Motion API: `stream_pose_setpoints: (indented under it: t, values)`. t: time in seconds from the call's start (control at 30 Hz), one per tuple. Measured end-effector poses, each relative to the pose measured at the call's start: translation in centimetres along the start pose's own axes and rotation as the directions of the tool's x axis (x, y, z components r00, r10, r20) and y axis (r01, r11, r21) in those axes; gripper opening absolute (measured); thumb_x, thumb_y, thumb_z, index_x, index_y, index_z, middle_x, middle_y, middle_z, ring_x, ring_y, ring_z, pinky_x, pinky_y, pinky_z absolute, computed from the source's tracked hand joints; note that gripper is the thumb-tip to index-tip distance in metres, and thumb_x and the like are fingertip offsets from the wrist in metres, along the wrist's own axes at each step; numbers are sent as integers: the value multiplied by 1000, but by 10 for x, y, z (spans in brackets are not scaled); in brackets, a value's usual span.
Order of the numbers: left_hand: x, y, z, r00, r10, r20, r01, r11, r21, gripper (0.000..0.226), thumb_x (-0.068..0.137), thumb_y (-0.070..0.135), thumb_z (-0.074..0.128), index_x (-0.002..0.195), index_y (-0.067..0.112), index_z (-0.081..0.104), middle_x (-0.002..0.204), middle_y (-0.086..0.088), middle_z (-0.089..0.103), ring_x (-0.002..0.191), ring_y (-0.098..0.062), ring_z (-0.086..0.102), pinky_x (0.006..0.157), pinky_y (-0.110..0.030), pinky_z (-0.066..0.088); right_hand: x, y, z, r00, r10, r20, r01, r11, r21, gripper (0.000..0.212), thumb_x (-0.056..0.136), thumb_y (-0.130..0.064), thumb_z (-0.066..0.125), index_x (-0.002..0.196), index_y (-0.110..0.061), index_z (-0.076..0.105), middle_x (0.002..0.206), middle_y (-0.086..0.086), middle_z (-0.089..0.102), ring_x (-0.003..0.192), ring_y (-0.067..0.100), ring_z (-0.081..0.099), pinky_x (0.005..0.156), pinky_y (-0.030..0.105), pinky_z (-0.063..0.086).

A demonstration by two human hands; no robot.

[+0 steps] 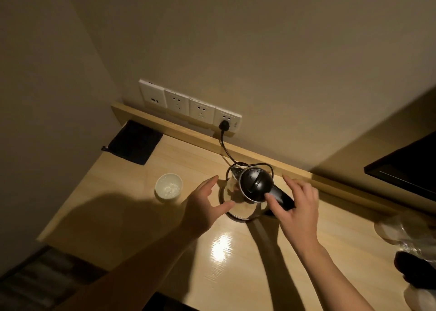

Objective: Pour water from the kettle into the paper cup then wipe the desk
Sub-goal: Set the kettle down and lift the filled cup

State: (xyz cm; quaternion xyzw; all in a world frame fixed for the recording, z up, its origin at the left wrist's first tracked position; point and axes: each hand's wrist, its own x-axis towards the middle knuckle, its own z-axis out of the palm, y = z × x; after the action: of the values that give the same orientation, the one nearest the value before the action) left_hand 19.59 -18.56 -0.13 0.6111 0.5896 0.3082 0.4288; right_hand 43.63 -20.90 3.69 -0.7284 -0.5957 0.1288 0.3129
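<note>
A steel kettle (250, 192) with a black lid and black handle stands on its base near the back of the light wooden desk (236, 258). To its left stands a white paper cup (168, 187), upright, with something pale inside. My left hand (207, 206) hovers open just left of the kettle body, fingers spread. My right hand (296, 206) is open over the kettle's handle, thumb tip at the handle, fingers not closed around it.
A black cord runs from the kettle base to a wall socket (226, 121) in a row of outlets. A black cloth pouch (134, 143) lies at the desk's back left corner. Glassware and a dark object (410, 244) sit at the right edge. A dark screen (405, 169) hangs at right.
</note>
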Motion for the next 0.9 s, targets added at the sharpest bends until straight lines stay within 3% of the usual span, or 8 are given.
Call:
stream_pose_setpoints:
  t: [0.1,0.2,0.33,0.47,0.6,0.73,0.9]
  values:
    - [-3,-14,-46,998,-5,-63,9,998,69,88,73,52,79,147,10,58,144,-11,66,127,-27,66,101,-39,58,-7,-50,10,990,-143,-17,143,990,1,59,88,-48,68,134,-12,65,118,5,66,111,15,49,90,37,44]
    - [-2,-31,-96,995,28,-94,-11,983,185,89,72,62,71,147,14,58,142,-8,66,122,-24,65,100,-47,59,-13,-96,39,949,-223,222,202,973,113,58,92,-41,74,142,-17,57,129,-1,64,119,10,53,99,33,46]
    - [7,-77,-146,999,45,3,-43,936,349,100,75,73,72,150,11,51,146,-13,61,127,-27,64,101,-39,55,-11,-123,97,840,-190,508,169,982,87,75,90,-51,74,152,-23,45,141,-1,57,127,14,55,107,36,50]
    - [19,-95,-169,980,-54,192,-28,916,400,104,73,63,79,156,12,43,156,-11,52,140,-29,53,110,-30,37,-2,-132,144,752,-58,657,46,998,37,92,83,-50,82,157,-17,37,155,5,48,139,21,49,115,37,43]
    - [34,-101,-173,961,-70,268,-39,924,381,96,75,40,92,152,4,48,150,-16,59,134,-32,58,104,-28,40,0,-140,170,719,31,695,-92,995,50,97,75,-43,90,154,-17,41,154,6,50,139,23,49,115,39,43]
    - [41,-114,-175,956,-45,291,-44,955,294,86,72,41,90,144,6,58,138,-13,68,126,-29,64,105,-40,54,-1,-144,181,748,37,662,-146,983,109,81,76,-34,90,146,-21,51,141,2,61,126,18,56,108,39,48]
    - [50,-123,-170,946,-76,316,-25,952,305,77,77,34,93,144,19,58,140,0,67,126,-18,62,109,-41,52,-1,-145,184,762,31,647,-143,982,121,81,72,-37,93,142,-21,55,136,1,65,121,18,60,104,41,52]
